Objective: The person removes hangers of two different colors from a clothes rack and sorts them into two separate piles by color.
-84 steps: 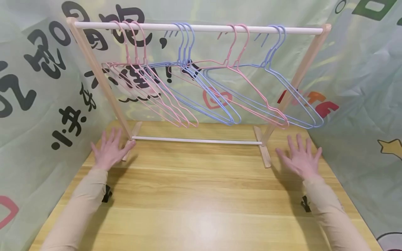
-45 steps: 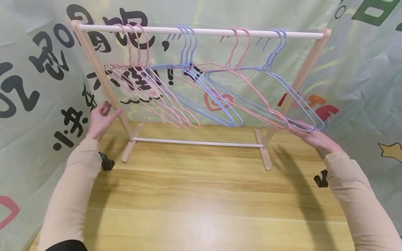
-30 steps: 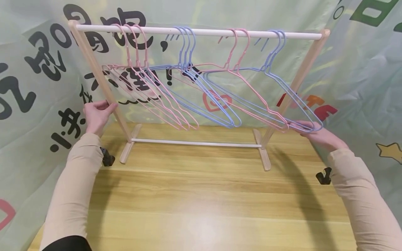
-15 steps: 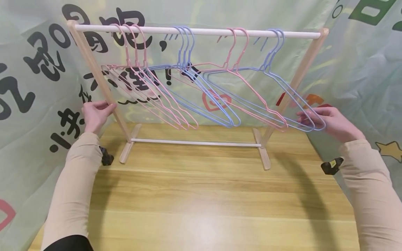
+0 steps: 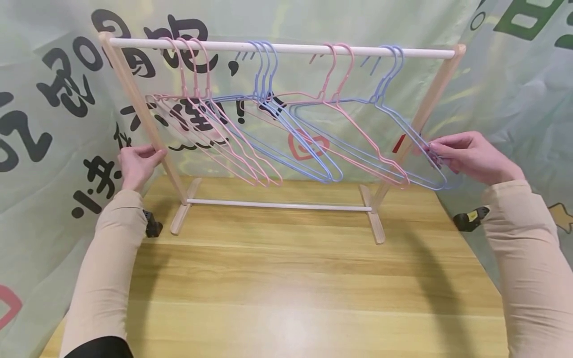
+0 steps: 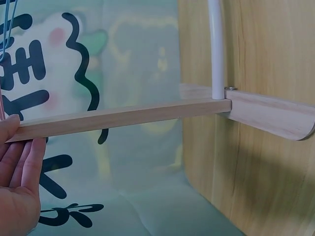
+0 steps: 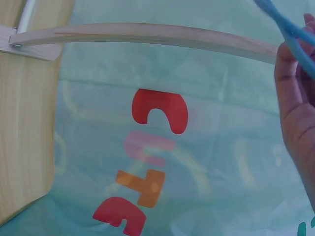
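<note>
A wooden rack (image 5: pixel 149 122) stands on the table with a white top rail (image 5: pixel 295 48). My left hand (image 5: pixel 136 166) grips its left post, thumb in front; in the left wrist view the fingers lie under the wooden bar (image 6: pixel 118 115). At the right end, my right hand (image 5: pixel 481 156) pinches the sloping side of a blue clothes hanger (image 5: pixel 405 124) between thumb and fingers. Blue wire (image 7: pixel 288 29) crosses the fingers in the right wrist view. Pink hangers (image 5: pixel 235 134) and blue hangers (image 5: pixel 300 134) hang in groups along the rail; some overlap.
The rack's feet (image 5: pixel 377 228) and a lower white bar (image 5: pixel 277 204) sit toward the back of the wooden table (image 5: pixel 286 278). A printed cloth backdrop (image 5: pixel 58 149) encloses the back and both sides. A wrist camera (image 5: pixel 471 219) shows under the right sleeve.
Both hands rose from beside the rack's feet. The left took hold of the left post and stays there. The right reached the blue hangers' lower corner, then moved up and pinched one's side.
</note>
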### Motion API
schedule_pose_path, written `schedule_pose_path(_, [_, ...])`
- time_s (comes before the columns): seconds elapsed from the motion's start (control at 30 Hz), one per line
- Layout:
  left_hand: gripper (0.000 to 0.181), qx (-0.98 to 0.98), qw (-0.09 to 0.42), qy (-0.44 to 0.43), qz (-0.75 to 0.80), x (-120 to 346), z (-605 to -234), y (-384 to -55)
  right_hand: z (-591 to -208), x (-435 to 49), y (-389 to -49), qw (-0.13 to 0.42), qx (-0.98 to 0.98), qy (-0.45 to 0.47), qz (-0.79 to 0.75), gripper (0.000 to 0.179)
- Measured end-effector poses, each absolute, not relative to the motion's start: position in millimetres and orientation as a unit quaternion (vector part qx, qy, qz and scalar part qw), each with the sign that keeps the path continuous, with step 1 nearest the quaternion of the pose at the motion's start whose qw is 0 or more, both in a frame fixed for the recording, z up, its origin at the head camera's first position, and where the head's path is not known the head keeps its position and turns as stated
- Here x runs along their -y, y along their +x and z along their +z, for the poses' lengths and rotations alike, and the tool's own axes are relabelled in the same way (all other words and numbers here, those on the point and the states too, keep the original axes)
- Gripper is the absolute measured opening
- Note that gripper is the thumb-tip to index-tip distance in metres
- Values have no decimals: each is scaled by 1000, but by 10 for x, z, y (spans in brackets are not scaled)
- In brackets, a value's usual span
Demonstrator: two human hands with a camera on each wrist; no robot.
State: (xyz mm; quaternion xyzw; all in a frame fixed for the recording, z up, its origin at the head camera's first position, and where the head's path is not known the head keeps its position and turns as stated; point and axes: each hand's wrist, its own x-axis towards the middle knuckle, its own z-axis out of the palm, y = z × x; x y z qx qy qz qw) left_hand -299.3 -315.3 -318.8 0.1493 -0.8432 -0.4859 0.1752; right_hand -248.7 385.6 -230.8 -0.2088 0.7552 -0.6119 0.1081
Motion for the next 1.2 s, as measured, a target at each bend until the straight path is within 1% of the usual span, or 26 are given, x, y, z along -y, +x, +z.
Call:
schedule_pose_path(0.23, [47, 847, 177, 153, -477, 3132, -3176, -2988, -2243, -3853, -2468, 78, -855, -183, -480, 31])
schedule_pose_path(0.5, [47, 849, 174, 159, -473, 3115, -3178, -2997, -2217, -3886, -2473, 58, -894, -157, -416, 28])
schedule_pose_path(0.73, [48, 846, 175, 162, -477, 3125, -3164, -2992, -2172, -3917, -2421, 40, -895, -120, -427, 19])
schedule_pose_path(0.83, [48, 847, 173, 162, -475, 3123, -3166, -2987, -2159, -3941, -2401, 37, -889, -136, -435, 15])
schedule_pose_path(0.97, [49, 849, 169, 163, -472, 3122, -3167, -2987, -2150, -3980, -2389, 37, -875, -163, -455, 16])
schedule_pose_path(1.2, [49, 849, 172, 163, -472, 3120, -3161, -2984, -2160, -4007, -2371, 29, -861, -173, -478, 17])
